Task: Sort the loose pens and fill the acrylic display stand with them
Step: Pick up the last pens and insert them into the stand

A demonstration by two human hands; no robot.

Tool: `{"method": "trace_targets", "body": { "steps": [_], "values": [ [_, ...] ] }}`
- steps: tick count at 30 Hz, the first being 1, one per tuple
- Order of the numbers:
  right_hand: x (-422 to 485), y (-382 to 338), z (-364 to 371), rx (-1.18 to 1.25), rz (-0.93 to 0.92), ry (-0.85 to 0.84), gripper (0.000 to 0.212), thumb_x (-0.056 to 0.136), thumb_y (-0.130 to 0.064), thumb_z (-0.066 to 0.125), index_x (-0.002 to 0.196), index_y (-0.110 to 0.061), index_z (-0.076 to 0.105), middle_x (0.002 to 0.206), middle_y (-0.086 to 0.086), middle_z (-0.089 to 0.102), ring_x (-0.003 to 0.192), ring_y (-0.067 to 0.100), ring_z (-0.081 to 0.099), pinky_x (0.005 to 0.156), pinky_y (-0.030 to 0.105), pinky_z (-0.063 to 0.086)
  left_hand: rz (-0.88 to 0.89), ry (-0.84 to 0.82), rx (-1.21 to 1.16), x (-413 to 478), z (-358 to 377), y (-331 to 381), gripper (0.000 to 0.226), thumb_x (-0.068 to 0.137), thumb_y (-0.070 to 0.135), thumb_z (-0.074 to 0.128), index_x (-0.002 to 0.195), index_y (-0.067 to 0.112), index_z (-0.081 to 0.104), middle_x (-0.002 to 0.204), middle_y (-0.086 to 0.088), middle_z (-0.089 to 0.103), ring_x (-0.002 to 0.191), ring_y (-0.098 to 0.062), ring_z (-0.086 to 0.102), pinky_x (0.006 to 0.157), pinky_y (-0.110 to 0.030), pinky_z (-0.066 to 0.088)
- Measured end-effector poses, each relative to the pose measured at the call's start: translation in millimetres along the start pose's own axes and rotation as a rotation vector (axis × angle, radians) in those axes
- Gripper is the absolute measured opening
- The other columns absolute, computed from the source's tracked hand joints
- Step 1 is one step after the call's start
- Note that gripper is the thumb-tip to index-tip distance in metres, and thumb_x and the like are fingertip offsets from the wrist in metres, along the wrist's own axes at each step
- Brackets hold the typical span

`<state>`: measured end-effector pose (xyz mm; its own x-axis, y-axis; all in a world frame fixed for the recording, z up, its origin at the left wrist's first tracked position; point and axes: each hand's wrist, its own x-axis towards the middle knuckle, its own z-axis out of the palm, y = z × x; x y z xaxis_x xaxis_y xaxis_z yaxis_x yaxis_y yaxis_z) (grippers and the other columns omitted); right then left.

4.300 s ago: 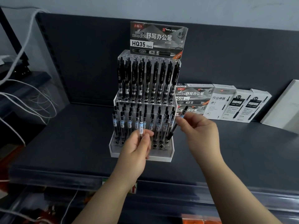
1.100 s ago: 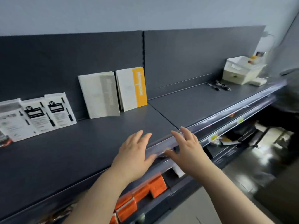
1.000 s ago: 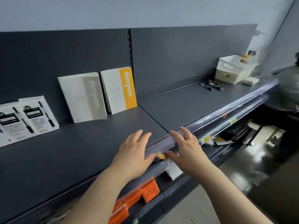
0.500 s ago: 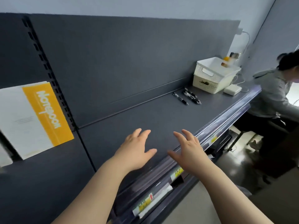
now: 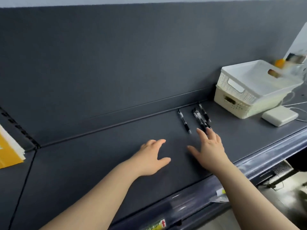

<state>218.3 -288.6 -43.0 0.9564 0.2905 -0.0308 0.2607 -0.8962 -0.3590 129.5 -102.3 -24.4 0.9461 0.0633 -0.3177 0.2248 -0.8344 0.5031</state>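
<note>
Several loose black pens lie on the dark shelf (image 5: pixel 99 163) near its back wall. One pen (image 5: pixel 184 121) lies alone; a small cluster of pens (image 5: pixel 201 117) lies just to its right. My right hand (image 5: pixel 209 149) stretches toward the cluster with straight, spread fingers, its fingertips at the near ends of those pens, holding nothing. My left hand (image 5: pixel 152 157) hovers over the shelf to the left, fingers relaxed and empty. The acrylic display stand is out of view.
Two stacked white perforated baskets (image 5: pixel 249 93) stand at the back right, with a white power adapter (image 5: pixel 280 117) and its cable in front of them. A yellow notebook (image 5: pixel 8 151) leans at the far left. The shelf's front edge (image 5: pixel 216 188) carries a clear price strip.
The view has swung right along the shelf, away from the stand and boxes. Both empty hands have moved toward the loose pens, the right hand now reaching their near ends.
</note>
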Motion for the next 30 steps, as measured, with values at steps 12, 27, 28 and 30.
{"method": "trace_targets", "body": {
  "steps": [12, 27, 28, 30],
  "values": [
    [137, 72, -17, 0.036, -0.097, -0.157, 0.068, 0.096, -0.049, 0.034, 0.150, -0.018, 0.007, 0.157, 0.010, 0.012, 0.145, 0.029, 0.007, 0.116, 0.042, 0.010, -0.295, 0.269, -0.411, 158, 13, 110, 0.060, 0.096, 0.028, 0.045, 0.149, 0.020, 0.020, 0.150, -0.003, 0.030, 0.131, -0.024, 0.041, 0.098, -0.029, 0.040],
    [115, 28, -9, 0.539, -0.195, -0.323, 0.052, 0.098, -0.019, 0.033, 0.148, -0.016, 0.018, 0.140, 0.015, 0.037, 0.128, 0.031, 0.038, 0.103, 0.038, 0.033, -0.552, 0.365, -1.514, 149, 22, 141, 0.024, 0.095, 0.008, 0.045, 0.110, 0.004, 0.063, 0.106, -0.012, 0.067, 0.102, -0.026, 0.062, 0.091, -0.036, 0.049],
    [109, 23, -7, 0.558, -0.198, -0.326, 0.052, 0.098, -0.019, 0.033, 0.148, -0.017, 0.018, 0.140, 0.013, 0.038, 0.128, 0.030, 0.039, 0.103, 0.037, 0.034, -0.555, 0.372, -1.530, 142, 21, 137, 0.024, 0.095, 0.008, 0.045, 0.110, 0.004, 0.064, 0.106, -0.012, 0.067, 0.103, -0.026, 0.063, 0.091, -0.036, 0.050],
    [94, 10, -1, 0.617, -0.219, -0.303, 0.051, 0.098, -0.019, 0.035, 0.147, -0.020, 0.023, 0.136, 0.007, 0.042, 0.126, 0.024, 0.042, 0.102, 0.034, 0.037, -0.546, 0.420, -1.575, 125, 19, 128, 0.026, 0.095, 0.008, 0.045, 0.114, 0.002, 0.062, 0.106, -0.013, 0.068, 0.100, -0.026, 0.063, 0.088, -0.035, 0.050]
  ]
}}
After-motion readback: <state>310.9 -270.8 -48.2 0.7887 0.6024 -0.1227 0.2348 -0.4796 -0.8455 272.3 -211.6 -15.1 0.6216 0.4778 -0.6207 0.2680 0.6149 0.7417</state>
